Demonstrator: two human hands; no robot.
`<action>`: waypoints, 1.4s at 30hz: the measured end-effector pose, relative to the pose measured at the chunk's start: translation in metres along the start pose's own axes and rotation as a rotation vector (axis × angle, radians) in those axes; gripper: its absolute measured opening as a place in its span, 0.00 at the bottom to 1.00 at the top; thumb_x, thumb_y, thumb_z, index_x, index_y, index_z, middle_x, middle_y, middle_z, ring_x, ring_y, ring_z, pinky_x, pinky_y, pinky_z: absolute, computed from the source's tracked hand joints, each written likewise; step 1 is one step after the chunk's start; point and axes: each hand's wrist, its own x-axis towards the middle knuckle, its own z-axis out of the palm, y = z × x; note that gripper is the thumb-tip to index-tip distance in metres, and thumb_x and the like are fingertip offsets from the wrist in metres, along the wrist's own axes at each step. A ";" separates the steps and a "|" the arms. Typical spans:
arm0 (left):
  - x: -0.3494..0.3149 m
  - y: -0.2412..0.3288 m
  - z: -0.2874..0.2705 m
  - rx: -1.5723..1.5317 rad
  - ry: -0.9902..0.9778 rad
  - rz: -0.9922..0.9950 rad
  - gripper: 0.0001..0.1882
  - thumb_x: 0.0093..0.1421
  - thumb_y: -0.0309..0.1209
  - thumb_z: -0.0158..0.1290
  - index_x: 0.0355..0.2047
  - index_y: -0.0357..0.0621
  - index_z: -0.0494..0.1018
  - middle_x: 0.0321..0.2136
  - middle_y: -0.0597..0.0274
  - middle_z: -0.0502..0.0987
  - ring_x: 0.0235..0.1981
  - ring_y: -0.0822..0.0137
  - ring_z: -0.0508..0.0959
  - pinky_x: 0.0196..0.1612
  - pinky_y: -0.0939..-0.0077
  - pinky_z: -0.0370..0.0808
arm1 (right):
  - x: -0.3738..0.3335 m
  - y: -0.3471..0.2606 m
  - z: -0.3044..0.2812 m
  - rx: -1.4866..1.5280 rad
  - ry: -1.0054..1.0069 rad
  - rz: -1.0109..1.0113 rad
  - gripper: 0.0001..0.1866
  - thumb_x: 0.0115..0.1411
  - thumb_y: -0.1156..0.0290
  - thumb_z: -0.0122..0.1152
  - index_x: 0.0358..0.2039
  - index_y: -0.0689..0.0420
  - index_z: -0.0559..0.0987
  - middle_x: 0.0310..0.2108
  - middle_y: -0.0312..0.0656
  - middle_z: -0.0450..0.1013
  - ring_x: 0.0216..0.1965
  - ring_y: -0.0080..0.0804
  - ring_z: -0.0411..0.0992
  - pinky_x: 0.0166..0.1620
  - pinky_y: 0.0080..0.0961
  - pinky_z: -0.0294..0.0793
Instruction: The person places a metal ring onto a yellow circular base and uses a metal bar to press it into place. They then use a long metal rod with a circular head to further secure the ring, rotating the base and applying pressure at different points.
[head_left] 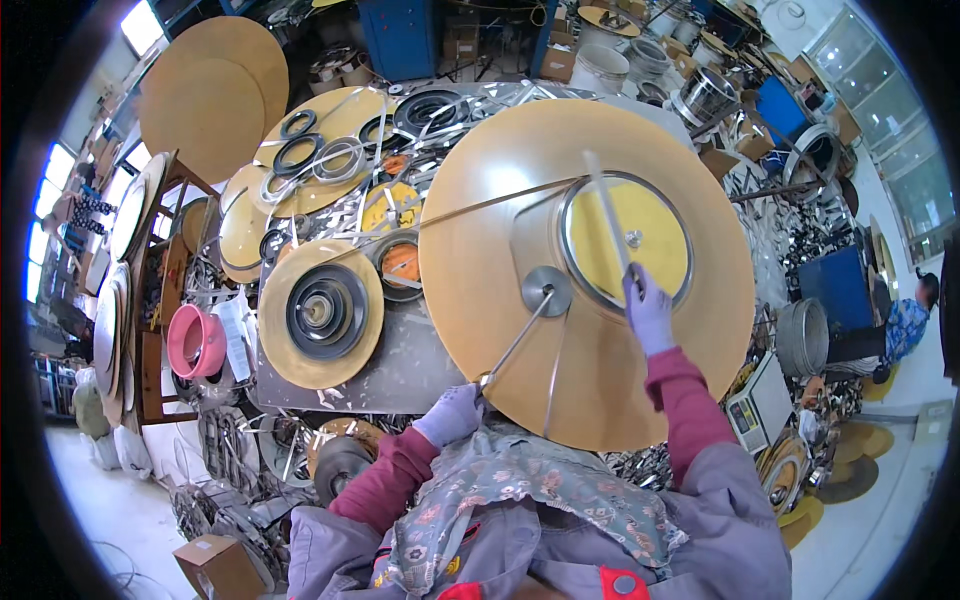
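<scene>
1. The left hand (452, 413), in a pale purple glove, is closed around the near end of a thin metal rod (515, 343) at the near edge of a large round wooden disc (480, 270).
2. The rod slants up and away from that hand to a small grey metal hub (546, 290) near the middle of the disc.
3. The right hand (649, 312), gloved the same, rests on the disc just beside a yellow round plate (640, 228) ringed by a coil of metal strip (572, 255). Its fingers are curled on the lower end of a shiny strip (604, 205) that runs across the yellow plate; how firmly it grips I cannot tell.
4. A long thin strip (480, 206) leads from the coil leftward across the disc toward the cluttered bench (400, 360).
5. On the bench to the left lies a smaller wooden disc (275, 335) carrying a dark wound coil (326, 311).
6. Farther back, more black and grey rings (300, 152) lie on another wooden disc.
7. A pink bowl (194, 342) sits on a wooden rack at the far left.
8. Another person in a blue patterned top (905, 325) is at the right edge, well apart.
</scene>
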 end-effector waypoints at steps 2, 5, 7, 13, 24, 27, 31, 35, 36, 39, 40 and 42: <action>0.005 -0.001 0.008 -0.004 0.005 0.047 0.11 0.58 0.30 0.46 0.34 0.34 0.72 0.29 0.36 0.76 0.34 0.38 0.76 0.39 0.49 0.72 | 0.038 0.033 0.007 -0.162 -0.084 0.070 0.20 0.60 0.63 0.54 0.47 0.63 0.74 0.36 0.56 0.76 0.38 0.53 0.74 0.42 0.41 0.73; 0.008 0.001 0.011 0.003 0.004 0.051 0.12 0.59 0.31 0.46 0.34 0.33 0.72 0.28 0.36 0.76 0.34 0.38 0.76 0.39 0.49 0.72 | 0.051 0.042 0.019 -0.364 -0.134 0.095 0.19 0.60 0.62 0.54 0.45 0.63 0.74 0.36 0.57 0.75 0.40 0.53 0.74 0.44 0.42 0.72; 0.009 0.004 0.011 -0.007 0.003 0.030 0.12 0.59 0.32 0.46 0.33 0.33 0.72 0.28 0.36 0.76 0.34 0.38 0.76 0.39 0.48 0.72 | 0.052 0.043 0.023 -0.423 -0.141 0.052 0.19 0.60 0.61 0.54 0.45 0.63 0.73 0.34 0.56 0.75 0.39 0.51 0.74 0.44 0.43 0.72; 0.013 0.009 0.003 -0.010 0.027 -0.028 0.13 0.59 0.32 0.47 0.34 0.32 0.72 0.29 0.35 0.76 0.35 0.39 0.77 0.40 0.50 0.72 | 0.048 0.044 0.022 -0.446 -0.182 -0.058 0.20 0.60 0.60 0.54 0.45 0.63 0.72 0.33 0.55 0.75 0.38 0.50 0.74 0.44 0.43 0.72; 0.019 -0.004 0.000 0.055 0.022 0.026 0.12 0.60 0.32 0.46 0.32 0.32 0.71 0.30 0.34 0.76 0.36 0.39 0.76 0.40 0.50 0.72 | 0.044 0.035 0.012 -0.303 -0.172 -0.050 0.18 0.59 0.62 0.56 0.43 0.64 0.75 0.34 0.57 0.75 0.38 0.53 0.74 0.45 0.43 0.71; 0.020 0.000 -0.005 0.041 0.003 -0.003 0.13 0.60 0.33 0.46 0.33 0.32 0.71 0.31 0.34 0.76 0.36 0.39 0.76 0.40 0.50 0.72 | 0.046 0.033 0.009 -0.362 -0.216 -0.059 0.21 0.59 0.60 0.55 0.47 0.62 0.72 0.34 0.57 0.74 0.39 0.52 0.74 0.45 0.42 0.71; 0.018 0.003 -0.007 0.033 0.010 -0.018 0.13 0.60 0.33 0.47 0.34 0.32 0.72 0.31 0.35 0.76 0.36 0.39 0.76 0.41 0.50 0.73 | 0.044 0.030 0.011 -0.352 -0.227 -0.054 0.20 0.60 0.60 0.55 0.45 0.63 0.73 0.34 0.57 0.74 0.40 0.52 0.74 0.45 0.43 0.71; 0.019 0.005 -0.009 0.037 -0.009 -0.034 0.13 0.60 0.33 0.47 0.34 0.32 0.72 0.31 0.36 0.76 0.37 0.39 0.77 0.41 0.51 0.73 | 0.043 0.028 0.008 -0.363 -0.198 -0.066 0.19 0.60 0.60 0.55 0.44 0.63 0.73 0.33 0.57 0.75 0.38 0.52 0.74 0.44 0.43 0.71; 0.019 0.005 -0.009 0.050 -0.013 -0.030 0.13 0.60 0.33 0.47 0.33 0.32 0.72 0.31 0.36 0.76 0.37 0.39 0.77 0.41 0.51 0.73 | 0.043 0.027 0.008 -0.365 -0.199 -0.066 0.19 0.60 0.60 0.55 0.44 0.63 0.73 0.33 0.57 0.75 0.38 0.52 0.74 0.43 0.44 0.72; 0.015 0.008 -0.010 0.012 0.031 0.016 0.14 0.59 0.33 0.46 0.33 0.31 0.73 0.28 0.34 0.75 0.34 0.38 0.77 0.40 0.49 0.72 | 0.042 0.030 0.008 -0.359 -0.171 -0.105 0.19 0.59 0.60 0.56 0.44 0.62 0.73 0.32 0.56 0.75 0.36 0.52 0.74 0.43 0.44 0.72; 0.015 0.009 -0.010 0.022 0.023 0.017 0.14 0.59 0.33 0.46 0.33 0.31 0.73 0.28 0.34 0.75 0.34 0.39 0.77 0.40 0.49 0.72 | 0.041 0.031 0.009 -0.361 -0.161 -0.107 0.19 0.59 0.60 0.56 0.44 0.62 0.73 0.32 0.56 0.75 0.37 0.52 0.74 0.43 0.44 0.72; 0.017 0.008 -0.007 0.041 0.010 0.015 0.14 0.59 0.33 0.46 0.32 0.31 0.74 0.28 0.34 0.75 0.33 0.39 0.77 0.39 0.50 0.72 | 0.040 0.034 0.011 -0.362 -0.144 -0.115 0.19 0.59 0.61 0.56 0.43 0.62 0.73 0.32 0.56 0.75 0.37 0.52 0.74 0.43 0.44 0.72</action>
